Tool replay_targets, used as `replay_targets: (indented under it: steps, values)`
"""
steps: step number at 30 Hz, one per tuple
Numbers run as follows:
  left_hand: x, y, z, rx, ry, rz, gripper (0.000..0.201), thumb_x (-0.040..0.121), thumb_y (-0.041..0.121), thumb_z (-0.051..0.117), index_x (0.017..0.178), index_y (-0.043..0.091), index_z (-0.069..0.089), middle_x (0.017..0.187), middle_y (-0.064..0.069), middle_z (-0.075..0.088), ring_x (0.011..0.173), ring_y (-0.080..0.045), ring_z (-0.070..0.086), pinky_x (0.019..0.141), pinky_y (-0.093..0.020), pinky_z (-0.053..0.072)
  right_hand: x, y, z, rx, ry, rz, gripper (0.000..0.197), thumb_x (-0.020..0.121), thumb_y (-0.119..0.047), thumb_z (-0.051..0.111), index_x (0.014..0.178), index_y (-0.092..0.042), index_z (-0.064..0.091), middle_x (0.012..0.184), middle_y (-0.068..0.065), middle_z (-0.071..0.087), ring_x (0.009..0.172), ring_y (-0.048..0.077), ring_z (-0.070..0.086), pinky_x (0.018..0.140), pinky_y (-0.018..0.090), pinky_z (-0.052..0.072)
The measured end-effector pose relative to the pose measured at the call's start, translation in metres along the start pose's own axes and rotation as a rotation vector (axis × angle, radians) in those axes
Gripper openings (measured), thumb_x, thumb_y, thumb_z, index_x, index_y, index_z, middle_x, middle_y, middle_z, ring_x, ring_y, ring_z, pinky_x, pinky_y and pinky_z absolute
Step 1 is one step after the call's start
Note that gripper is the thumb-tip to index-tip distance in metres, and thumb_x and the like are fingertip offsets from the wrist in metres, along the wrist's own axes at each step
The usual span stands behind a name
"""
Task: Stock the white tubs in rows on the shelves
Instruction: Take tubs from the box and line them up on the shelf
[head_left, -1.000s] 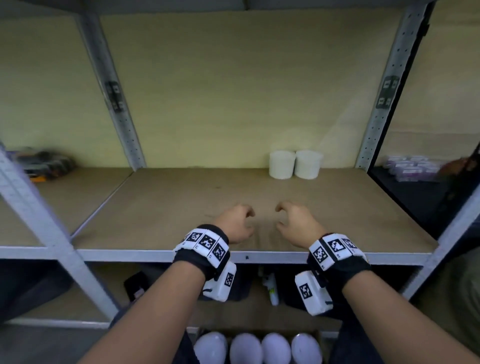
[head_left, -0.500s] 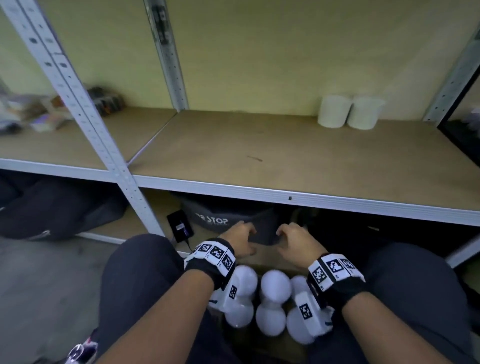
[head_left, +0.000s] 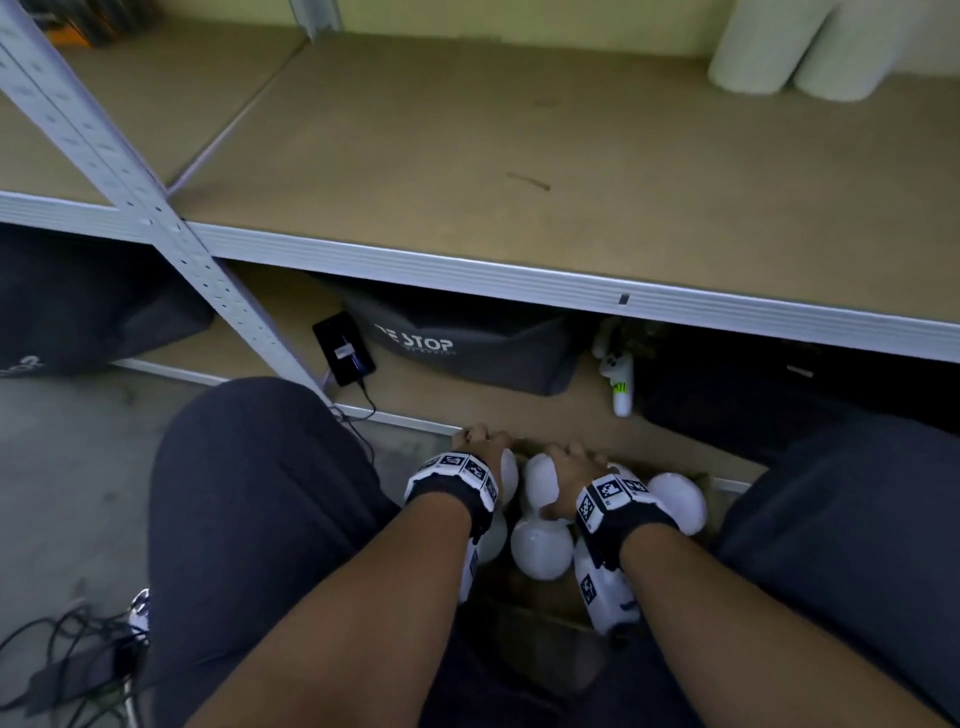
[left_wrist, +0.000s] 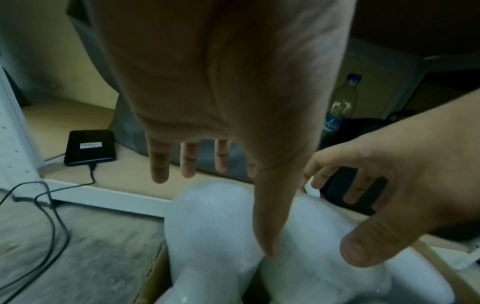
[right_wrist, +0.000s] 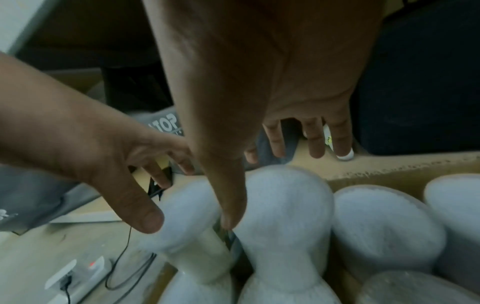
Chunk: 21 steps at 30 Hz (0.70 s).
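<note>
Low | left hand (head_left: 480, 447) spread over tubs (right_wrist: 283, 205) | right hand (head_left: 569, 467) likewise | cardboard box (right_wrist: 389, 170) mostly hidden | neither grip closed

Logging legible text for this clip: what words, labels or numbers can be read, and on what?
"STOP", with a cut-off letter before it: grey bag under the shelf; the smaller line beneath is blurred.
"TOP": the same bag in the right wrist view, partly hidden.
Bottle label: blurred.
Black device sticker: too small.
Wristband markers: patterns, no text.

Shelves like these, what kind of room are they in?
Probably a storeroom. Bare metal shelving holds white tubs, a cardboard box of more tubs sits on the floor, and dark bags are tucked underneath.
</note>
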<state>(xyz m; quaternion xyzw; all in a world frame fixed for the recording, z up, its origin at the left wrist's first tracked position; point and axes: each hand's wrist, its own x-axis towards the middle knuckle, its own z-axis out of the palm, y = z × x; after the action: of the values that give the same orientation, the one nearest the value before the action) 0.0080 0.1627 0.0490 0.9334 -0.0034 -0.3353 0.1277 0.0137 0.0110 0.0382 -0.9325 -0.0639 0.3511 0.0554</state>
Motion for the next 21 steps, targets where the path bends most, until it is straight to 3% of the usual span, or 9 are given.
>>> replay_targets:
  steps: [3, 8, 15, 21]
  values:
    - [0.006, 0.002, 0.012, 0.027, 0.053, -0.016, 0.059, 0.084, 0.017, 0.063, 0.138, 0.019, 0.037, 0.146, -0.013, 0.024, 0.140, -0.037, 0.019, 0.112, -0.048, 0.030, 0.007, -0.003, 0.013, 0.014, -0.017, 0.029, 0.104, 0.056, -0.054, 0.079, 0.140, -0.029, 0.023, 0.145, 0.004, 0.026, 0.133, 0.039, 0.031, 0.105, 0.050, 0.036]
    - [0.016, 0.005, 0.020, 0.082, 0.060, -0.054, 0.058, 0.082, 0.022, 0.064, 0.135, 0.023, 0.040, 0.144, -0.011, 0.026, 0.132, -0.040, 0.027, 0.102, -0.050, 0.038, 0.015, -0.003, 0.024, 0.022, 0.002, 0.042, 0.096, 0.062, -0.047, 0.081, 0.140, -0.029, 0.026, 0.146, 0.003, 0.025, 0.132, 0.038, 0.031, 0.102, 0.050, 0.040]
    - [0.022, 0.007, 0.024, 0.241, -0.011, -0.064, 0.084, 0.069, 0.032, 0.078, 0.138, 0.025, 0.032, 0.142, -0.012, 0.025, 0.128, -0.044, 0.031, 0.098, -0.048, 0.042, 0.019, -0.006, 0.023, 0.063, -0.003, 0.048, 0.095, 0.062, -0.039, 0.084, 0.139, -0.028, 0.030, 0.145, 0.004, 0.025, 0.132, 0.038, 0.030, 0.102, 0.050, 0.041]
    - [0.015, 0.018, 0.008, 0.086, -0.019, -0.058, 0.073, 0.072, 0.027, 0.071, 0.135, 0.022, 0.034, 0.137, -0.011, 0.029, 0.129, -0.043, 0.028, 0.102, -0.052, 0.039, 0.011, -0.004, 0.001, 0.093, 0.039, 0.054, 0.089, 0.061, -0.036, 0.080, 0.135, -0.028, 0.031, 0.139, 0.004, 0.029, 0.129, 0.038, 0.034, 0.099, 0.046, 0.042]
